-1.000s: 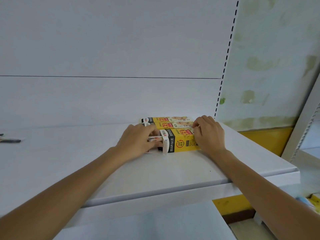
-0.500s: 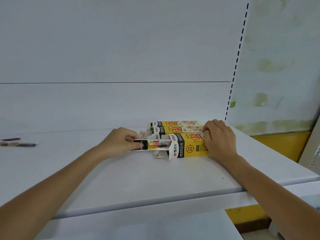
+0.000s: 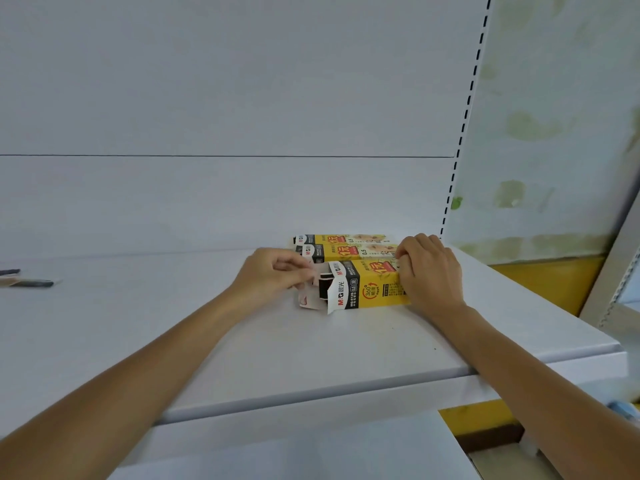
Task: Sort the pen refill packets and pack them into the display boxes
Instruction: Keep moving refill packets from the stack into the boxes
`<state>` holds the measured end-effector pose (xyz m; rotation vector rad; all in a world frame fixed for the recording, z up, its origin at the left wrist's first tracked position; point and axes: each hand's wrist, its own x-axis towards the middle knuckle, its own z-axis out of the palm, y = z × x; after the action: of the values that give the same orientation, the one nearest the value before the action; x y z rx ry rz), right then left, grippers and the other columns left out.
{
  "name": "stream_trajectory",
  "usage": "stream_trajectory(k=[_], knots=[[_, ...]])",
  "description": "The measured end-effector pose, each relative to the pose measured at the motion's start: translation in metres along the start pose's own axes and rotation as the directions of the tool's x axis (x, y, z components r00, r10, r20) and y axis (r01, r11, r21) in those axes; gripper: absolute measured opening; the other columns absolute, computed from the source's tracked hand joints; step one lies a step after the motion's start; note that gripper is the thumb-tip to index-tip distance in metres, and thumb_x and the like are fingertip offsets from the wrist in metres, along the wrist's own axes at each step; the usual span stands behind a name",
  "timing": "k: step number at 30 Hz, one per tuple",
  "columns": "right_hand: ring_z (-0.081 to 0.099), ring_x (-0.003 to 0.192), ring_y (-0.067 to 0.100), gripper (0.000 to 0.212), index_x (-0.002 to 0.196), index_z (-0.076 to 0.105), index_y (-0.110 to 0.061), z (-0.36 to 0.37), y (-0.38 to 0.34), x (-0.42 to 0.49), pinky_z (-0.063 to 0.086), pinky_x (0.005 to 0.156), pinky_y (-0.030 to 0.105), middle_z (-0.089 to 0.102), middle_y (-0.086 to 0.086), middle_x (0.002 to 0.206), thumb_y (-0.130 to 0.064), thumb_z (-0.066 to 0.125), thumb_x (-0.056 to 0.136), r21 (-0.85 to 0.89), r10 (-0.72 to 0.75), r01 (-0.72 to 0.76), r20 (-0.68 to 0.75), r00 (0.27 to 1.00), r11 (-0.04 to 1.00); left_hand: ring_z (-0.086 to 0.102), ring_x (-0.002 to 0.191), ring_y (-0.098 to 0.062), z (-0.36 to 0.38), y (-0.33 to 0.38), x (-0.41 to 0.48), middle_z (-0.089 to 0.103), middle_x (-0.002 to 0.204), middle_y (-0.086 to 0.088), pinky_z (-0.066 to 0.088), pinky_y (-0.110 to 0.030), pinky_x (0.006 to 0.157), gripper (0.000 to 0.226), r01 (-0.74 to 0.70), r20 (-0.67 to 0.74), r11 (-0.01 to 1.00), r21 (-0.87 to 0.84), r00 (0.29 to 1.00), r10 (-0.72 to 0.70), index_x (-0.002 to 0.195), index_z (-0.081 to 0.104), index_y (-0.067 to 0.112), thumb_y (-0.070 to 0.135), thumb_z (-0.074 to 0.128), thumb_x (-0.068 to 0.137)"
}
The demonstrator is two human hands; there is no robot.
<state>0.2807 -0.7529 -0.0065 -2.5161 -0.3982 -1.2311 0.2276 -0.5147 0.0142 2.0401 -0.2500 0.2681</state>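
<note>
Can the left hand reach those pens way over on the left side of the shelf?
Probably yes. Only bare shelf lies between the left hand and the pens, so nothing blocks it, but it must first release the front box.

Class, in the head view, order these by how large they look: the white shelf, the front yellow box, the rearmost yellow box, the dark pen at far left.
1. white shelf
2. front yellow box
3. rearmost yellow box (partly hidden, farther off: unsure)
4. dark pen
</note>
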Motion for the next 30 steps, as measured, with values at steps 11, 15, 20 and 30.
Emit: stream_trajectory(k=[11, 15, 20, 30], knots=[[0.052, 0.097, 0.021, 0.022, 0.106, 0.060, -0.008, -0.024, -0.045, 0.026, 0.037, 0.078, 0.030, 0.061, 0.004, 0.099, -0.009, 0.055, 0.085, 0.189, -0.009, -0.010, 0.096, 0.995, 0.982, 0.056, 0.062, 0.004, -0.025, 0.005, -0.015, 0.067, 0.082, 0.012, 0.038, -0.004, 0.059, 0.007, -0.185, 0.017, 0.929, 0.320, 0.982, 0.189, 0.080, 0.067, 0.024, 0.017, 0.070, 0.079], [0.055, 0.102, 0.021, 0.031, 0.115, 0.058, -0.009, -0.002, -0.139, 0.053, 0.042, 0.081, 0.032, 0.060, 0.005, 0.111, -0.008, 0.055, 0.084, 0.353, -0.181, 0.132, 0.110, 0.977, 0.926, 0.057, 0.072, -0.006, -0.094, -0.027, -0.046, 0.064, 0.088, 0.015, 0.041, -0.016, 0.065, 0.009, -0.112, -0.008, 0.863, 0.493, 0.991, 0.134, 0.088, 0.066, 0.026, 0.018, 0.063, 0.083], [0.054, 0.110, 0.018, 0.041, 0.127, 0.051, -0.014, 0.049, -0.276, 0.058, 0.044, 0.087, 0.032, 0.054, 0.000, 0.126, -0.012, 0.054, 0.086, 0.502, -0.354, 0.215, 0.199, 0.914, 0.838, 0.058, 0.078, -0.005, -0.212, -0.081, -0.099, 0.062, 0.089, 0.013, 0.040, -0.017, 0.065, 0.008, 0.079, -0.164, 0.796, 0.600, 0.986, 0.025, 0.089, 0.065, 0.027, 0.020, 0.062, 0.085], [0.049, 0.116, 0.022, 0.048, 0.134, 0.039, -0.015, 0.143, -0.476, 0.044, 0.041, 0.095, 0.034, 0.052, 0.004, 0.128, -0.038, 0.050, 0.093, 0.449, -0.469, 0.199, 0.642, 0.607, 0.871, 0.059, 0.089, -0.016, -0.444, -0.196, -0.165, 0.064, 0.102, 0.003, 0.039, -0.023, 0.078, 0.009, 0.424, -0.454, 0.778, 0.464, 0.868, -0.202, 0.090, 0.062, 0.023, 0.016, 0.063, 0.085]])
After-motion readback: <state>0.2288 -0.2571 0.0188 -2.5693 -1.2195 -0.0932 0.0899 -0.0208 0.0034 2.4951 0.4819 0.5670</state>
